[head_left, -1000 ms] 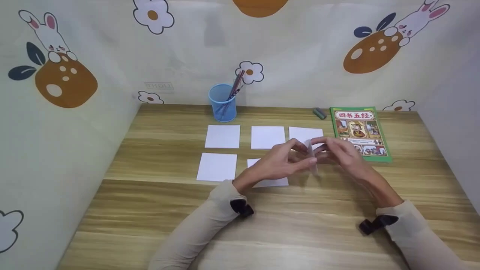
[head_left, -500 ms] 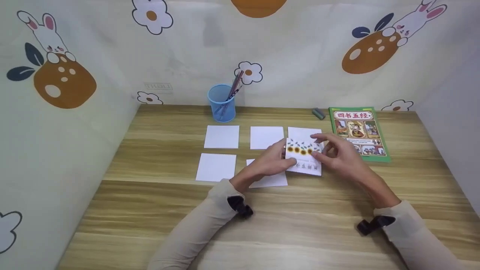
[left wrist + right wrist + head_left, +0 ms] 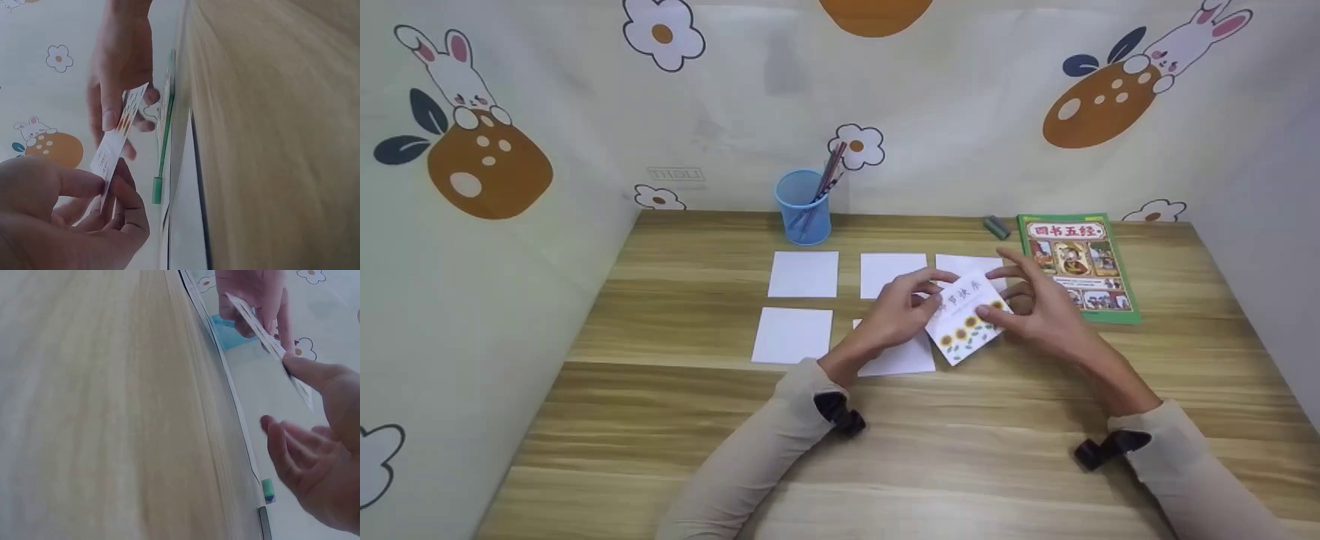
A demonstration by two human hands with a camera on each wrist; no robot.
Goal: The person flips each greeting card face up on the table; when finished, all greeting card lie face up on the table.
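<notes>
A small white greeting card (image 3: 971,324), printed with sunflowers and Chinese characters, is held tilted above the wooden table, its lettering toward the far side in the head view. My left hand (image 3: 896,315) pinches one corner between thumb and fingers, as the left wrist view also shows on the card (image 3: 115,143). On the opposite side my right hand (image 3: 1046,307) lays its thumb against the printed face. Its other fingers (image 3: 289,450) spread away from the card in the right wrist view. White square cards (image 3: 792,334) lie blank side up around the left forearm, one partly hidden under the hand.
Several blank cards form two rows, among them the back-left card (image 3: 803,274) and back-right card (image 3: 960,264). A blue mesh pen cup (image 3: 804,214) with pencils stands behind. A green-edged book (image 3: 1080,255) and a small dark green cylinder (image 3: 997,227) lie back right.
The card was edge-on, then showed its printed face upside down; now it is turned round so its lettering is at the top. The right fingers have spread. The cards on the table have stayed put.
</notes>
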